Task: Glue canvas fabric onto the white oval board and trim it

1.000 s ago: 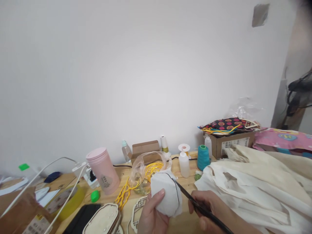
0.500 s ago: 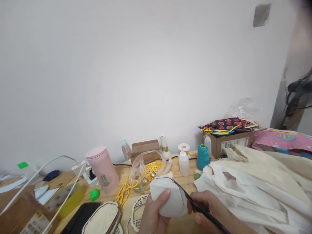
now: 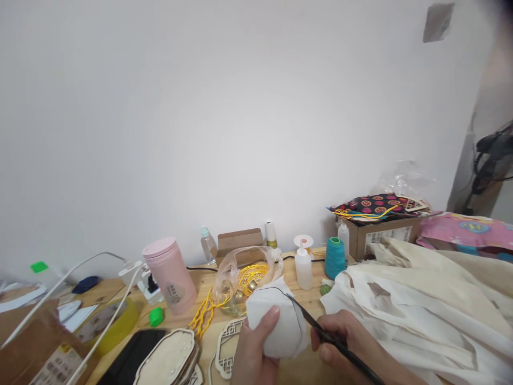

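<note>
My left hand (image 3: 253, 353) is closed around a piece of white fabric (image 3: 276, 326) with a dark line drawn along its edge, thumb pressed on its front. My right hand (image 3: 352, 342) grips black scissors (image 3: 320, 334), whose blades meet the right edge of the fabric near the drawn line. Both hands sit low in the view above the wooden table (image 3: 208, 291).
A large cream cloth (image 3: 420, 299) is heaped at the right. A pink tumbler (image 3: 170, 278), a bag of yellow cord (image 3: 244, 278), a white squeeze bottle (image 3: 303, 267), a teal thread spool (image 3: 334, 258) and cardboard boxes (image 3: 380, 232) stand behind. Wooden cut-out frames (image 3: 172, 361) lie at the lower left.
My left thumb has slid a little up and right on the fabric, turning it slightly. The scissors stay at the fabric's right edge. The view has shifted slightly.
</note>
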{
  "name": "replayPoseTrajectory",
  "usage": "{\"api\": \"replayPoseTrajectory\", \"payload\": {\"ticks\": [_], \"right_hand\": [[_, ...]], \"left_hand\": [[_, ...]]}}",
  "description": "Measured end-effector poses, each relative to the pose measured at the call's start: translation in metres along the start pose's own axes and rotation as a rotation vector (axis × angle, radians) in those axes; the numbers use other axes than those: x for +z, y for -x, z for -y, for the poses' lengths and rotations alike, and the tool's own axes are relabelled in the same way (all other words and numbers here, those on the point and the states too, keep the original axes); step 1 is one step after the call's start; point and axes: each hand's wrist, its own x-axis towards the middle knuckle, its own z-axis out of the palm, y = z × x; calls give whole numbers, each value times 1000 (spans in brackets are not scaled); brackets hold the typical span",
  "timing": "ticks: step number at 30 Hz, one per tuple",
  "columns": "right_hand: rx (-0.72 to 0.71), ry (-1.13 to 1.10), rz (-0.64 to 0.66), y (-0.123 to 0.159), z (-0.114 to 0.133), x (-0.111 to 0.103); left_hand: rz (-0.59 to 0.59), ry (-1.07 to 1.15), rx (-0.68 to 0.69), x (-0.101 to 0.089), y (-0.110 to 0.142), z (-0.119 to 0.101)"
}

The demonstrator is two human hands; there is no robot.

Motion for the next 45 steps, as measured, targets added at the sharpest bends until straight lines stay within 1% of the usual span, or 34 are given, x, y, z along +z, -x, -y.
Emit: {"api": "replayPoseTrajectory", "payload": {"ticks": [8,13,18,22,25,27,30,32,34,36,38,40,42,43,45], "right_hand": [[18,14,23,1,-2,-5],[18,35,24,3,-4,-5],[5,65,1,1,-1,-4],[46,30,-15,-2,2,-3],[66,3,-77,-3,5,-1],[102,-85,-129,-3,6,1],[158,-330,-188,-1,8,4],[156,-481,-209,1,8,5],[139,-597,-199,2,7,5],[114,-683,-150,3,6,5],[80,-709,-107,3,5,4],[51,-631,-128,1,6,4],[48,-440,-179,0,9,4],[54,-330,-194,-1,10,4],[64,-133,-186,-2,11,3]], "left_hand": [[44,-17,-2,-3,-4,-1],[60,-41,-7,-5,-2,-1],[63,-29,-6,-2,-2,-1],[67,-19,32,-1,-1,-3],[64,-41,70,-1,0,-5],[68,-54,87,-1,1,-7],[77,-68,121,1,2,-8],[70,-90,163,1,1,-8],[30,-143,213,-1,0,-7],[-43,-219,248,-3,-1,-5],[-90,-261,266,-4,-1,-4],[-55,-240,262,-4,-1,-3],[-14,-176,241,-3,-1,-3],[-11,-145,229,-2,-1,-4],[-32,-98,205,0,-2,-5]]}}
